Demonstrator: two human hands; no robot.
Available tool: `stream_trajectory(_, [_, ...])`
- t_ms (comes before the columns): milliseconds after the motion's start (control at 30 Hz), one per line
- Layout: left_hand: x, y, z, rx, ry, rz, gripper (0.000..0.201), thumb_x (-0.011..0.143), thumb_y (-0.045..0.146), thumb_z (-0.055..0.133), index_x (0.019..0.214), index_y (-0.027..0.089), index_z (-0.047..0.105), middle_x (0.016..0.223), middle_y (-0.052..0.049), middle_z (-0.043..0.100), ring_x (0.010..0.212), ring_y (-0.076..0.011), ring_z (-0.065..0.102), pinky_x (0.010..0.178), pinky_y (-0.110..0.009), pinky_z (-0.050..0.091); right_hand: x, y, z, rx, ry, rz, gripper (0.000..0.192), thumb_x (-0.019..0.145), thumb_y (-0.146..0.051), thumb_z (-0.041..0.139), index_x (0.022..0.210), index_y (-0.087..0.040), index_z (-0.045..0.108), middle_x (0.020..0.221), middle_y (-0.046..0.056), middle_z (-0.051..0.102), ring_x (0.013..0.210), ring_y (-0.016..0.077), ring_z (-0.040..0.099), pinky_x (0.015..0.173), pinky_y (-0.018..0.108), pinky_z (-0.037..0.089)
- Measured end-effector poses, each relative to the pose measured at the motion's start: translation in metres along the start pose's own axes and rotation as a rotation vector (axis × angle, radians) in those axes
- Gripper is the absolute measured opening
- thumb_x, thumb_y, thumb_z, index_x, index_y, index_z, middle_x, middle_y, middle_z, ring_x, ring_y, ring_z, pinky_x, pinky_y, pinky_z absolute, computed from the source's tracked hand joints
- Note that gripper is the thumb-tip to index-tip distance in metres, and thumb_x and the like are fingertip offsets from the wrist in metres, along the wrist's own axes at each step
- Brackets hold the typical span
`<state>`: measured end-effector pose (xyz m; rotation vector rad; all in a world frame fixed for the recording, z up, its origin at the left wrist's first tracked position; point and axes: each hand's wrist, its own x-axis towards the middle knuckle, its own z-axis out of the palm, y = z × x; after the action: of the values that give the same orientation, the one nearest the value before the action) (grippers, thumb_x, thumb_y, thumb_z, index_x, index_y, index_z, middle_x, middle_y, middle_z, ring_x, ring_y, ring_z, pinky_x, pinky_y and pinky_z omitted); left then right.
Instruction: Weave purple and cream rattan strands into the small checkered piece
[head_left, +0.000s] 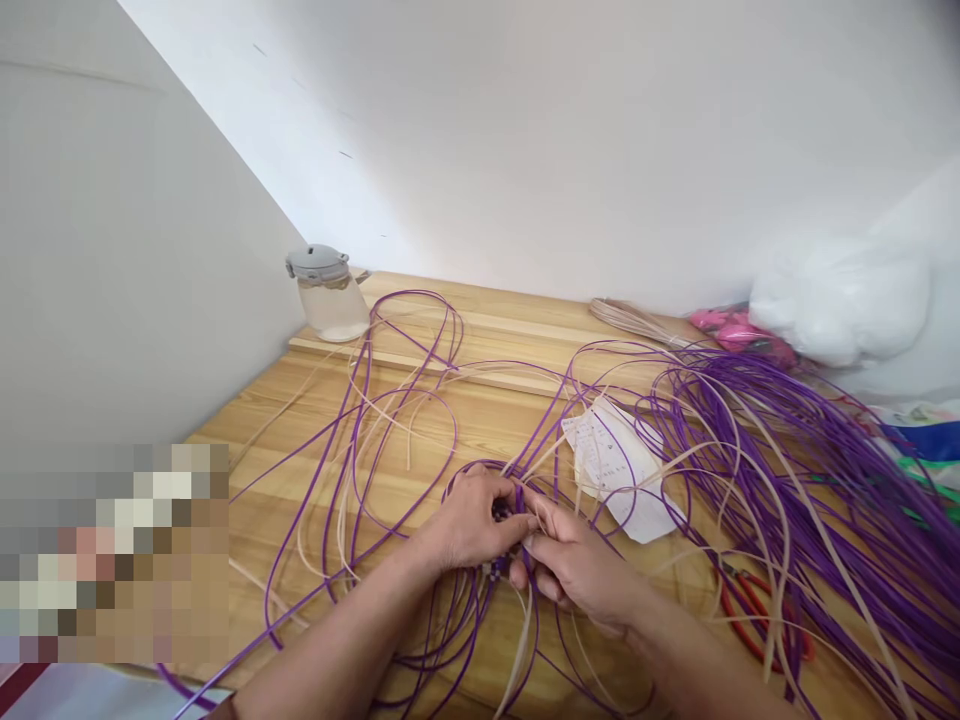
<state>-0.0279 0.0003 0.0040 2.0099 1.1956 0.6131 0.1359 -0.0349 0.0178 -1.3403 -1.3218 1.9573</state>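
Near the table's front middle, my left hand (pixel 480 515) and my right hand (pixel 562 550) meet over a small woven piece (pixel 495 568) of purple and cream strands. The left fingers are curled over the top of the weave, thumb pointing right. Thumb and fingers of my right hand are pinched on a purple strand (pixel 520 495) that passes between the hands. Long loose strands (pixel 358 450) fan out from the weave on all sides. Much of the woven piece is hidden under my fingers.
A lidded plastic jug (pixel 330 300) stands at the back left. To the right lie a written paper sheet (pixel 626 470), red-handled pliers (pixel 761 615) and a large purple strand bundle (pixel 810 480). White plastic bags (pixel 840 290) sit against the wall. The lower left is pixelated.
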Motion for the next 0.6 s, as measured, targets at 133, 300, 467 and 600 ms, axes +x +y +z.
stream_trajectory(133, [0.000, -0.005, 0.005, -0.003, 0.040, -0.016, 0.017, 0.078, 0.028, 0.063, 0.065, 0.018, 0.061, 0.068, 0.000, 0.064, 0.078, -0.0172, 0.053, 0.075, -0.027, 0.036, -0.004, -0.004, -0.002, -0.215, -0.006, -0.025, 0.064, 0.091, -0.029, 0.042, 0.152, -0.020, 0.022, 0.072, 0.000, 0.065, 0.041, 0.0070, 0.041, 0.040, 0.018, 0.029])
stream_trajectory(300, [0.000, -0.008, 0.004, -0.013, 0.050, -0.005, 0.018, 0.076, 0.028, 0.064, 0.063, 0.018, 0.060, 0.067, 0.000, 0.063, 0.077, -0.0171, 0.053, 0.073, -0.027, 0.036, -0.021, -0.019, -0.020, -0.800, 0.338, -0.286, 0.056, 0.096, -0.041, 0.042, 0.147, -0.018, 0.039, 0.104, 0.011, 0.068, 0.091, 0.0218, 0.065, 0.081, 0.037, 0.052])
stream_trajectory(467, [0.000, -0.008, 0.001, -0.017, 0.029, 0.001, 0.018, 0.075, 0.031, 0.068, 0.064, 0.018, 0.061, 0.067, 0.000, 0.063, 0.078, -0.0176, 0.054, 0.074, -0.027, 0.037, -0.002, -0.015, -0.028, -1.119, 0.471, -0.497, 0.047, 0.096, -0.017, 0.032, 0.139, -0.008, 0.047, 0.127, 0.019, 0.056, 0.119, 0.0257, 0.052, 0.102, 0.044, 0.044])
stream_trajectory(600, [0.002, -0.010, 0.002, -0.048, 0.046, 0.022, 0.014, 0.074, 0.027, 0.068, 0.065, 0.018, 0.062, 0.068, 0.000, 0.064, 0.077, -0.0169, 0.054, 0.075, -0.026, 0.038, 0.014, -0.004, -0.019, -1.360, 0.473, -0.512, 0.054, 0.084, -0.001, 0.037, 0.136, -0.006, 0.050, 0.111, 0.017, 0.059, 0.105, 0.0267, 0.056, 0.094, 0.042, 0.050])
